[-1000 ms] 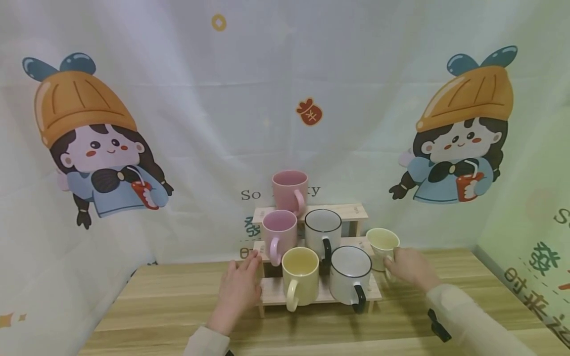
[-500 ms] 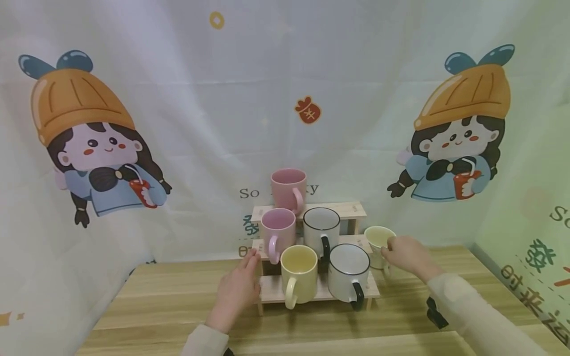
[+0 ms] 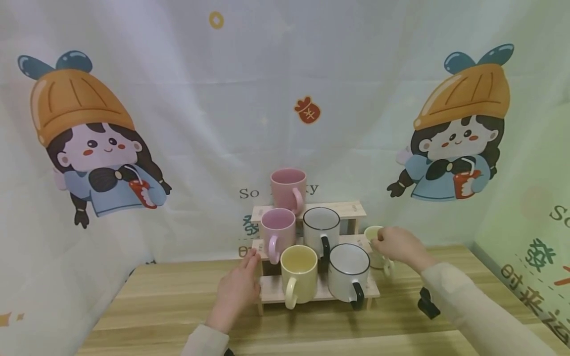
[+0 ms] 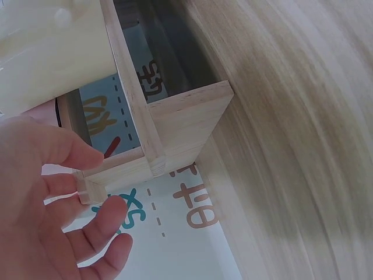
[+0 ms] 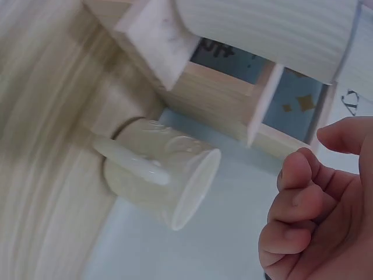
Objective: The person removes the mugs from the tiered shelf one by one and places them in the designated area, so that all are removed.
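A three-tier wooden rack stands on the table with mugs on its shelves. My left hand rests its extended fingers at the rack's left side, by the end of the middle shelf. To the right of the rack, a cream mug stands upright on the table. Beside and above that mug is my right hand, covering part of its rim in the head view. In the right wrist view, its loosely bent fingers hold nothing, with a gap between them and the mug.
On the top shelf is a pink mug. The middle shelf carries a lilac mug and a black-rimmed white mug. Below stand a yellow mug and another black-rimmed white mug. A printed cloth hangs behind.
My right hand has let go of the cream mug's handle and moved left and up over its rim. The mug has shifted slightly toward the rack. The left hand keeps its place.
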Available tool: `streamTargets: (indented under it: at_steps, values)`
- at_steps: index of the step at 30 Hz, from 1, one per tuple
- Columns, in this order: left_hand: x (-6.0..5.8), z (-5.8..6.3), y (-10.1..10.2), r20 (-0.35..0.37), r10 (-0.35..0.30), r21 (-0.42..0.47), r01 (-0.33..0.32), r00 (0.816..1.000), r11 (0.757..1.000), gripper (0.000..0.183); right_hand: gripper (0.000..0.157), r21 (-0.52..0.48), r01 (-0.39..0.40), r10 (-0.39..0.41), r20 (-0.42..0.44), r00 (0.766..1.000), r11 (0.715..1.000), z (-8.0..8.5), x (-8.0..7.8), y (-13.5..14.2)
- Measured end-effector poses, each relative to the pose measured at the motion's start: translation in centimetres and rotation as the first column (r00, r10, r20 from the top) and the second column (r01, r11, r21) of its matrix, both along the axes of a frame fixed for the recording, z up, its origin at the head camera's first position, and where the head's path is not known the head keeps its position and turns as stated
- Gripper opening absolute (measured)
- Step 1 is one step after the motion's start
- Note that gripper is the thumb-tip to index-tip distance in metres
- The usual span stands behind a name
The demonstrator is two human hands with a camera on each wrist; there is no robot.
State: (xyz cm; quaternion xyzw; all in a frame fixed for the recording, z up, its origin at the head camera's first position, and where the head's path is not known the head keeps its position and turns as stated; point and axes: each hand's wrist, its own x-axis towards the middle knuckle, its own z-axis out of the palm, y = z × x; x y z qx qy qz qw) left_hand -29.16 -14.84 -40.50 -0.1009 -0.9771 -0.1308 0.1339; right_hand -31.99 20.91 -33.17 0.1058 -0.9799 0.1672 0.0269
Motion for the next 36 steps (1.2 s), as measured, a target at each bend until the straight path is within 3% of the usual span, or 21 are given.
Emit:
streamTargets:
  at_steps: [5,10,14,22,36]
  values:
    - [0.0,-0.1,0.2,0.010,0.005,0.000,-0.005,1.000,1.000,0.068,0.029,0.011,-0.012,0.012,-0.045,0.999,1.000,1.1,-0.3,-0.2]
    - [0.0,-0.6,1.1,-0.005,-0.028,-0.011,0.028,1.000,1.000,0.068,0.025,0.017,0.000,0.001,-0.024,1.000,1.000,2.1,0.0,-0.1]
    - [0.4,-0.9,1.4,-0.029,-0.020,0.001,0.020,0.999,1.000,0.067,0.026,-0.017,-0.030,0.030,-0.025,0.999,0.999,2.7,-0.1,-0.8]
    - [0.7,-1.0,1.4,-0.011,-0.022,0.016,0.023,1.000,1.000,0.068,0.028,-0.032,-0.062,0.059,-0.104,0.993,0.998,3.9,-0.4,-2.4]
    - [0.4,-0.2,0.1,-0.078,0.006,-0.009,-0.007,0.997,1.000,0.066,0.027,-0.107,-0.066,0.061,-0.053,0.997,0.992,6.2,-2.1,-5.2]
